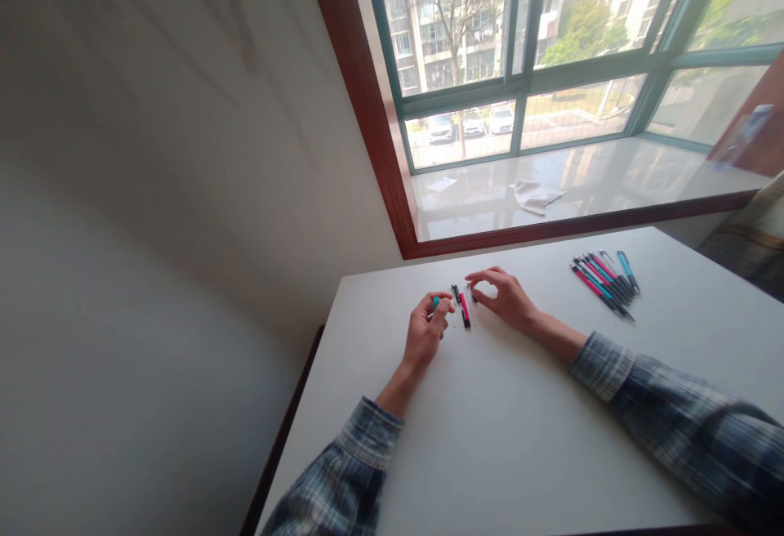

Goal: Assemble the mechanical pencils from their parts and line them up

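Note:
My left hand (427,329) rests on the white table (520,438) with its fingers closed round a small teal pen part (436,303). My right hand (505,294) lies just to the right, thumb and fingers pinched on a tiny dark piece (471,290) that I cannot make out. Between the two hands lie a pink pen barrel (465,310) and a small black part (456,292). Both forearms wear plaid sleeves.
A bundle of several pink, teal and black pens (605,279) lies at the table's far right. Behind the table runs a wood-framed window sill (612,185) with a crumpled white cloth (534,195) and a paper scrap. A wall is to the left.

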`<action>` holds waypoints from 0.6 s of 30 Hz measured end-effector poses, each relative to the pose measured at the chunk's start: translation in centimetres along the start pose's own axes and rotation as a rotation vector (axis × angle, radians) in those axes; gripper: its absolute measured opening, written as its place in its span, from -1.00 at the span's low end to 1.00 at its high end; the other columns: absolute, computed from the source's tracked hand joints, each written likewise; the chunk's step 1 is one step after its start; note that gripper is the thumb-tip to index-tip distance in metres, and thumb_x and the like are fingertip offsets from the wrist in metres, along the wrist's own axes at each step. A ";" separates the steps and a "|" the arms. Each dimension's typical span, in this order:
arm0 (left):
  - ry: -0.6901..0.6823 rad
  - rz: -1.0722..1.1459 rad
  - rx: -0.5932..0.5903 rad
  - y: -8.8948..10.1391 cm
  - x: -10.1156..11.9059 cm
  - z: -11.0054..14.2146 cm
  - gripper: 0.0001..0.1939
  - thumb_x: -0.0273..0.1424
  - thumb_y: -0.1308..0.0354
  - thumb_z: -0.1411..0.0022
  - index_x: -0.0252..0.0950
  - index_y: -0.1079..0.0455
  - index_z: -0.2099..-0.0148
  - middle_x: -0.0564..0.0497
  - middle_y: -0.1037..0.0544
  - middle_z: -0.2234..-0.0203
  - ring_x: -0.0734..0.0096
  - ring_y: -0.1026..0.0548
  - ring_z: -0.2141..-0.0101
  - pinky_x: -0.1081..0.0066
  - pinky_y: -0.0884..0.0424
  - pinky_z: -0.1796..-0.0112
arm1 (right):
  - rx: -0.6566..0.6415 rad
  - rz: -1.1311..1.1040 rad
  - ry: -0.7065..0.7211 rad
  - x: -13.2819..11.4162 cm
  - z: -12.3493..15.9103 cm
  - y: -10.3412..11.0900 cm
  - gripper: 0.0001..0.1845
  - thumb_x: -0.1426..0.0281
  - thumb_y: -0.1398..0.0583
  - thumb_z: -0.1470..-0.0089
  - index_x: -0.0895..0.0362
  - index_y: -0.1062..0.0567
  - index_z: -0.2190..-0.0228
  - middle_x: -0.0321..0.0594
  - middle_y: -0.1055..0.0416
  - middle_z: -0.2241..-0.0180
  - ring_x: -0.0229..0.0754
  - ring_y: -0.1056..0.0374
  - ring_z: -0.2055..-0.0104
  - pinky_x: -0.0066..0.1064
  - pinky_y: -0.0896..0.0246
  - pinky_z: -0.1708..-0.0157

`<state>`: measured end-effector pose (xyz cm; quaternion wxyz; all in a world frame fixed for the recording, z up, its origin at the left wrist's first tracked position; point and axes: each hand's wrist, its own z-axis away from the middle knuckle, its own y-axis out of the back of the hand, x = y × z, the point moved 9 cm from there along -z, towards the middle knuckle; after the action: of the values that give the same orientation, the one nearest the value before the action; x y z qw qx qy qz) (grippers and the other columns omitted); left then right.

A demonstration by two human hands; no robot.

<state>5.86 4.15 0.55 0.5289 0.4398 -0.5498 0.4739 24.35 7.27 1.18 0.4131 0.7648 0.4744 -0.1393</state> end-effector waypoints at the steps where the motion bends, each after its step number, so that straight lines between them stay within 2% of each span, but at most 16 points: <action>1: 0.001 0.016 0.006 0.1 0.0 0.0 -0.64 -0.09 -0.22 -0.25 -0.26 -0.46 0.06 0.03 -0.49 0.32 0.62 -0.18 0.56 0.52 -0.05 0.57 | 0.016 0.004 0.007 -0.1 0.1 0.2 -0.69 0.49 -0.26 -0.17 0.01 -0.59 0.06 -0.22 -0.64 0.22 -0.03 -0.47 0.08 -0.09 -0.44 0.03; 5: 0.021 0.080 0.041 0.5 -0.1 0.0 -0.71 -0.19 -0.11 -0.29 -0.20 -0.40 0.01 0.03 -0.50 0.28 0.58 -0.27 0.53 0.53 -0.15 0.52 | 0.065 0.023 0.023 -0.4 0.3 1.1 -0.75 0.49 -0.24 -0.19 0.02 -0.60 0.11 -0.20 -0.62 0.22 -0.02 -0.46 0.10 -0.08 -0.45 0.08; 10: -0.048 0.101 0.087 1.1 -0.1 -0.3 -0.73 -0.20 -0.17 -0.28 -0.23 -0.41 0.05 0.04 -0.47 0.30 0.57 -0.33 0.50 0.51 -0.24 0.47 | 0.090 0.030 0.108 -2.6 0.6 1.9 -0.86 0.45 -0.23 -0.24 0.02 -0.57 0.18 -0.19 -0.60 0.25 -0.02 -0.45 0.13 -0.08 -0.44 0.10; 14: -0.097 0.025 0.135 1.8 0.2 -0.5 -0.65 -0.18 -0.25 -0.26 -0.24 -0.45 -0.01 0.04 -0.49 0.36 0.47 -0.45 0.40 0.46 -0.39 0.31 | 0.010 0.024 0.259 -5.9 1.2 1.0 -0.89 0.36 -0.30 -0.22 0.01 -0.54 0.18 -0.16 -0.57 0.27 -0.01 -0.45 0.15 -0.12 -0.45 0.15; 18: -0.125 0.075 0.091 1.5 0.8 -0.6 -0.61 -0.18 -0.26 -0.28 -0.20 -0.45 -0.10 0.03 -0.53 0.32 0.39 -0.52 0.26 0.39 -0.45 0.16 | -0.100 0.098 0.409 -8.6 2.3 -1.0 -0.78 0.24 -0.34 -0.20 0.00 -0.51 0.15 -0.17 -0.57 0.28 -0.03 -0.47 0.22 -0.15 -0.44 0.15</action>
<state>4.43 4.98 1.24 0.4548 0.4715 -0.5756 0.4894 19.57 0.46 4.42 0.3519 0.7779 0.5168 0.0629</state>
